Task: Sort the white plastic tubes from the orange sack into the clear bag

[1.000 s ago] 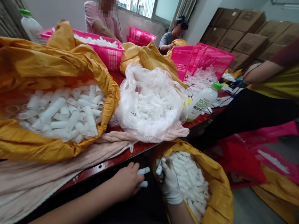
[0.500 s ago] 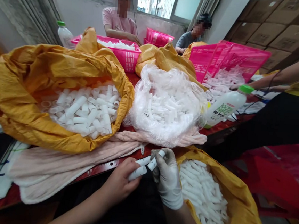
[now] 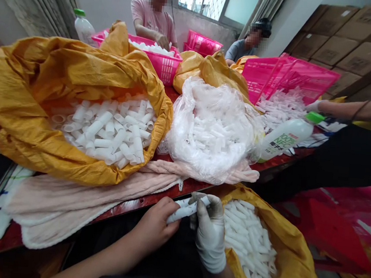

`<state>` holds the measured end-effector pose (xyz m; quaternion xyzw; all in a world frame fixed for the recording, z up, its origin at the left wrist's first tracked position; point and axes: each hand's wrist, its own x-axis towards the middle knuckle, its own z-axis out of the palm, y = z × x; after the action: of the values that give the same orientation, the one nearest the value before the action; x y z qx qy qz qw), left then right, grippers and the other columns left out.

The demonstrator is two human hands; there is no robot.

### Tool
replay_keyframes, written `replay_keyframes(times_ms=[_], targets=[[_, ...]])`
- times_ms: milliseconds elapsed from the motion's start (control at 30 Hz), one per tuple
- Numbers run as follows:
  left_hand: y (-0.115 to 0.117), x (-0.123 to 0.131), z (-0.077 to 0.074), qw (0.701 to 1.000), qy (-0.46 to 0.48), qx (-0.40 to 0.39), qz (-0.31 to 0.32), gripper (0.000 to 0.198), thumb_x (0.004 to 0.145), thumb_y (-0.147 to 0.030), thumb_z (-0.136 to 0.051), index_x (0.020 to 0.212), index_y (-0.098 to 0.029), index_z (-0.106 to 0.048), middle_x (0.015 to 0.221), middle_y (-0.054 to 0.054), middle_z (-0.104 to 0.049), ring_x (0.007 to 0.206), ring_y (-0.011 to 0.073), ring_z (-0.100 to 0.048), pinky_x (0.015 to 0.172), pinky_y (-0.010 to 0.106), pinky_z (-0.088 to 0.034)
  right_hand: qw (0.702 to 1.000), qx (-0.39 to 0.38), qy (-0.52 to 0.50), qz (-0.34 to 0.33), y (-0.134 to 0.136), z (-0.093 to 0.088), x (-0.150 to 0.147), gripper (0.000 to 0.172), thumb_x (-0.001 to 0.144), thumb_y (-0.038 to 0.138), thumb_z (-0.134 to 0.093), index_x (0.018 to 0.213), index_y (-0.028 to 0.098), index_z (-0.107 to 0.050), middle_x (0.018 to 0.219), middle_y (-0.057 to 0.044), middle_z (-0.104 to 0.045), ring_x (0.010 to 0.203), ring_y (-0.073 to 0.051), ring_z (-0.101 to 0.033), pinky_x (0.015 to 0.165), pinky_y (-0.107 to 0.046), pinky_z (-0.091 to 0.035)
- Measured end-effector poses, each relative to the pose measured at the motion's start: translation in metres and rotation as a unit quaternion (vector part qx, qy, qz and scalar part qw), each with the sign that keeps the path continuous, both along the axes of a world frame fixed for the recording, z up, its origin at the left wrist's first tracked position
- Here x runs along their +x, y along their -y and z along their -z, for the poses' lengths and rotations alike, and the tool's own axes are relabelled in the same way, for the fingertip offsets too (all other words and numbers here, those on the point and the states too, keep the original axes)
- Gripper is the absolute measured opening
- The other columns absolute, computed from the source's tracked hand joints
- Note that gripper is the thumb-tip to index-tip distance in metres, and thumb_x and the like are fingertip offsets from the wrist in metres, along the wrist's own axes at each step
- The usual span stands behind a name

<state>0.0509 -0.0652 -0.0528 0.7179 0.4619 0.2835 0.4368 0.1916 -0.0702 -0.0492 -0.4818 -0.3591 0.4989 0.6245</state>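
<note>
A white plastic tube (image 3: 185,211) (perhaps two lying together, as the hands hide that) sits between the person's hands, just above the near table edge. It looks light and stiff, yet thin-walled enough to dent under a hard squeeze. It also looks smooth, so a grip around the barrel seems safer than one at the rim. The bare left hand (image 3: 156,219) pinches its left end between fingers and thumb, while the gloved right hand (image 3: 211,234) curls around its right end, fingers bent over.

Just right of them, a yellow woven sack (image 3: 292,256) gapes open on a heap of white tubes (image 3: 248,242). Farther off, a larger yellow sack (image 3: 28,77) and a clear plastic bag (image 3: 189,100) hold more of the same, on a red table (image 3: 132,204) partly covered by a pink towel (image 3: 69,209). At far right, a co-worker's gloved hand (image 3: 313,106) lies near a pink crate (image 3: 288,78) — cardboard boxes (image 3: 368,57) are stacked behind it.
</note>
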Motion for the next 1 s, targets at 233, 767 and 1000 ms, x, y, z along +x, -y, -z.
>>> replay_keyframes(times_ms=[233,767,1000], targets=[[0.002,-0.004,0.008,0.992,0.036,-0.121,0.030,0.016,0.081,-0.027,-0.047,0.074,-0.016,-0.058,0.072,0.000,-0.052,0.067,0.0144,-0.048,0.063,0.024,-0.040,0.996,0.038,0.038,-0.065,0.002,0.006,-0.005,0.015,0.085,0.035,-0.058,0.084,0.021,-0.058,0.073,0.002,-0.060,0.055,-0.006,-0.051,0.052,-0.017,-0.043],[0.005,0.000,0.028,0.932,0.075,-0.317,0.159,0.033,0.066,-0.032,-0.066,0.095,-0.017,-0.057,0.072,-0.003,-0.055,0.061,0.0118,-0.048,0.057,0.022,-0.040,0.990,-0.060,-0.130,-0.004,-0.001,0.032,0.012,0.025,0.080,0.047,-0.059,0.081,0.025,-0.048,0.065,0.004,-0.063,0.057,-0.015,-0.063,0.057,-0.029,-0.053],[-0.004,0.001,0.017,0.972,0.094,-0.213,0.019,0.028,0.076,-0.040,-0.048,0.060,-0.017,-0.052,0.061,-0.001,-0.051,0.061,0.0132,-0.046,0.058,0.024,-0.038,0.983,-0.084,-0.159,0.022,0.004,0.038,0.026,0.024,0.079,0.046,-0.061,0.078,0.023,-0.055,0.063,0.002,-0.062,0.052,-0.014,-0.058,0.050,-0.029,-0.051]])
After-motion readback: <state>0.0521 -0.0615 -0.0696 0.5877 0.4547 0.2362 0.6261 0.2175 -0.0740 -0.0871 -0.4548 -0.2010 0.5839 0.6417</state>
